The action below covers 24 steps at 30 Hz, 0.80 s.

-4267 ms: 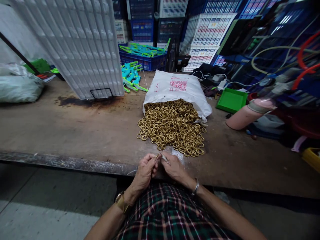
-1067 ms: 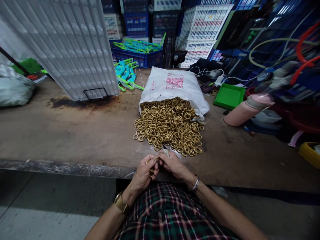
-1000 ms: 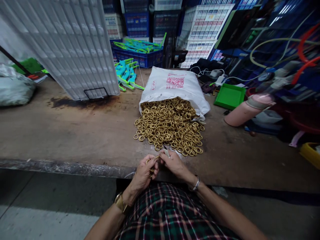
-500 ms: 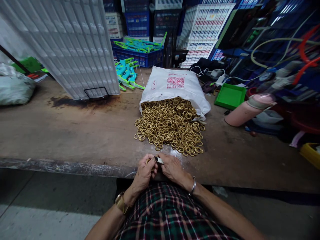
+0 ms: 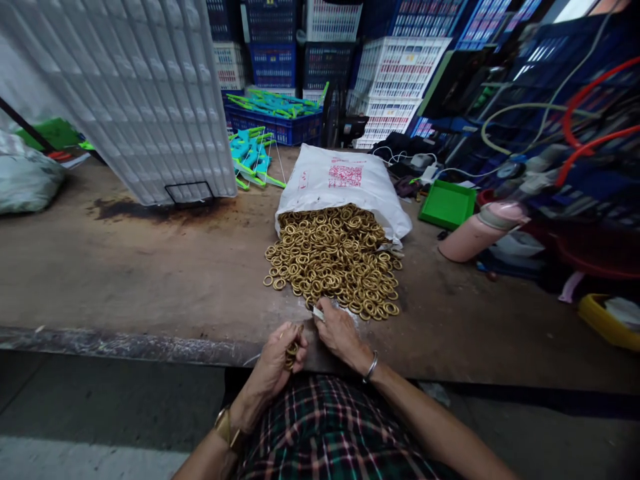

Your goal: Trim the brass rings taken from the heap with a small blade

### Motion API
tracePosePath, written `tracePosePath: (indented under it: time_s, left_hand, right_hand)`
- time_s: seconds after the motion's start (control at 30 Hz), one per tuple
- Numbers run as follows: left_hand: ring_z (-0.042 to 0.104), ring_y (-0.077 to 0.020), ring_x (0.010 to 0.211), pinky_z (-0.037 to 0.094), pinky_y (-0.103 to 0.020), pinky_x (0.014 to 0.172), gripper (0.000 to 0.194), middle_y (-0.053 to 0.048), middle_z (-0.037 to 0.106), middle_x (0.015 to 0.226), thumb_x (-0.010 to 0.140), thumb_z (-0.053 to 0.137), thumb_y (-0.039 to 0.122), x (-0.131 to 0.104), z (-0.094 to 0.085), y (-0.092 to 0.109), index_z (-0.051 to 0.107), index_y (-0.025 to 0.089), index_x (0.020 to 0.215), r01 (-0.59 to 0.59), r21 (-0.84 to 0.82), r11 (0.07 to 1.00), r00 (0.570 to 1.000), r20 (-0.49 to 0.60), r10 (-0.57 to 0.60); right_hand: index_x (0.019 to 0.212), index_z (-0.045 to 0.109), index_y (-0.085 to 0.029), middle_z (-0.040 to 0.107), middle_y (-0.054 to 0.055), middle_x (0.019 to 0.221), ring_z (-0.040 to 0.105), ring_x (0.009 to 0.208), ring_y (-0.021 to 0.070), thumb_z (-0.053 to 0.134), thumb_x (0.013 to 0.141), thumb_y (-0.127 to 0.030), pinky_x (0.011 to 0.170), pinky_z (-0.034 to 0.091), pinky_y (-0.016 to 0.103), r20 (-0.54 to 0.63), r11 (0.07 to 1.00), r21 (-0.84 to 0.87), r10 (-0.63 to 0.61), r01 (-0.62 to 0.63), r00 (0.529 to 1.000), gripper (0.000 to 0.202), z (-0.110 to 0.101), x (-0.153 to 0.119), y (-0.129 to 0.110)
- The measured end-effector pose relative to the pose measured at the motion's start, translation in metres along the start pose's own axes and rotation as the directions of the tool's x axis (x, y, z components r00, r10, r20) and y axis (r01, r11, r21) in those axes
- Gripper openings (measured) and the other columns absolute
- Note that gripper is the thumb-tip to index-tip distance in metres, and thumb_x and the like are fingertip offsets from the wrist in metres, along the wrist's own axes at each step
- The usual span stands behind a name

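Several brass-coloured rings [image 5: 291, 357] are held in my left hand [image 5: 278, 357], its fingers curled round them close to the table's front edge. My right hand [image 5: 341, 333] pinches a small flat tool with a pale blade [image 5: 319, 313], whose dark tip touches the near edge of the ring pile. The pile of rings [image 5: 335, 257] spills from the mouth of a white sack [image 5: 345, 177] with red print, lying on the brown table [image 5: 190, 280]. A gap separates my two hands.
A ribbed translucent panel [image 5: 165, 100] stands at the left. Teal and green plastic parts [image 5: 253, 157] lie behind it. On the right are a green tray [image 5: 449, 204], a pink bottle [image 5: 480, 232] and a yellow container [image 5: 607, 323]. Stacked crates [image 5: 400, 67] rise at the back.
My hands have moved apart; the right one has gone forward with the tool to the pile's edge, and the left has drawn back slightly with its rings. The view has shifted a little.
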State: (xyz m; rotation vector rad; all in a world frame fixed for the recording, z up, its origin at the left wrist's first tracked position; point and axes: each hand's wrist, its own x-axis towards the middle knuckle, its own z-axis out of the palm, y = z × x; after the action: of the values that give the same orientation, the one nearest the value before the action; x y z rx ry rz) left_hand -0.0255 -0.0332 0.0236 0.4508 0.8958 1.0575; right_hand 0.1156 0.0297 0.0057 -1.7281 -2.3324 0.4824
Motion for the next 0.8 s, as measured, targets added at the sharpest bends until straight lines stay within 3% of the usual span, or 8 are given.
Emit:
tracePosePath:
  time_s: [0.17,0.47,0.67,0.8]
  left_hand:
    - [0.043,-0.0042,0.044,0.026,-0.015,0.036,0.029,0.000,0.056,0.070,0.072,0.061,0.041,0.004,-0.003,-0.001,0.046,0.015,0.073,0.015,-0.026,1.000,0.999,-0.039,-0.016]
    - [0.044,-0.0047,0.042,0.026,-0.016,0.034,0.023,0.001,0.057,0.071,0.073,0.060,0.033,0.003,-0.004,0.002,0.043,0.018,0.074,-0.021,0.007,1.000,1.000,0.019,0.021]
    - [0.045,-0.0057,0.042,0.027,-0.014,0.035,0.023,0.002,0.057,0.064,0.070,0.062,0.026,0.010,-0.005,0.005,0.046,0.018,0.085,0.035,0.002,0.999,0.999,0.030,-0.035]
    - [0.049,-0.0062,0.047,0.030,-0.013,0.037,0.026,0.001,0.056,0.064,0.068,0.065,0.023,0.015,-0.004,0.008,0.052,0.016,0.089,0.109,-0.049,0.993,0.992,0.062,-0.106]
  right_hand:
    - [0.101,0.045,-0.018,0.065,0.005,0.085,0.059,0.072,0.0169,0.044,0.084,-0.023,0.060,0.030,0.024,-0.098,0.999,0.028,0.028,-0.026,0.995,0.018,-0.001,0.012,-0.002]
    - [0.090,0.052,-0.019,0.064,0.003,0.074,0.055,0.061,0.0143,0.041,0.084,-0.022,0.055,0.024,0.025,-0.074,0.998,-0.064,0.012,-0.017,0.997,0.013,-0.005,0.021,-0.001]
    - [0.074,0.053,-0.020,0.053,-0.001,0.059,0.044,0.053,0.0117,0.042,0.080,-0.022,0.053,0.025,0.023,-0.117,0.976,0.218,0.021,0.005,0.993,0.013,-0.005,0.023,0.014]
    - [0.066,0.052,-0.019,0.049,-0.003,0.057,0.043,0.056,0.0112,0.041,0.078,-0.029,0.054,0.030,0.022,-0.144,0.851,0.525,0.112,-0.020,0.983,0.019,-0.006,0.024,0.025]
